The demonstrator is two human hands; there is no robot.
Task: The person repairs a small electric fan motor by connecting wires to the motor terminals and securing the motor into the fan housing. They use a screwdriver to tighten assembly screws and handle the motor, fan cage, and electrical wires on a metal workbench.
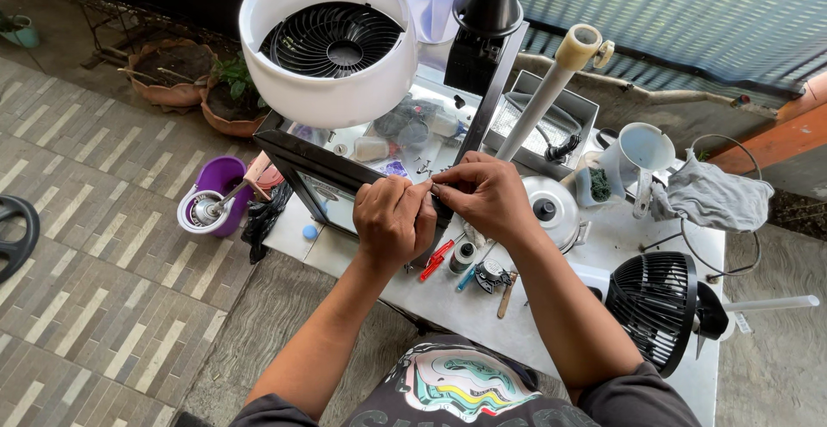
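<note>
My left hand (392, 220) and my right hand (487, 194) meet over the near edge of a black-framed glass box (293, 147), fingertips pinched together on something small that the fingers hide. A white round fan housing (327, 91) with a black grille stands on the box's far left. Below my hands on the white table (517, 324) lie a red-handled tool (436, 260), a small bottle (463, 256) and a small black part (491, 276).
A black fan head (659, 306) lies at the table's right. A metal pot lid (551, 207), a white jug (642, 155), a grey cloth (711, 199) and a cream pole (551, 82) crowd the back. On the floor left: a purple bucket (215, 194) and clay plant pots (172, 74).
</note>
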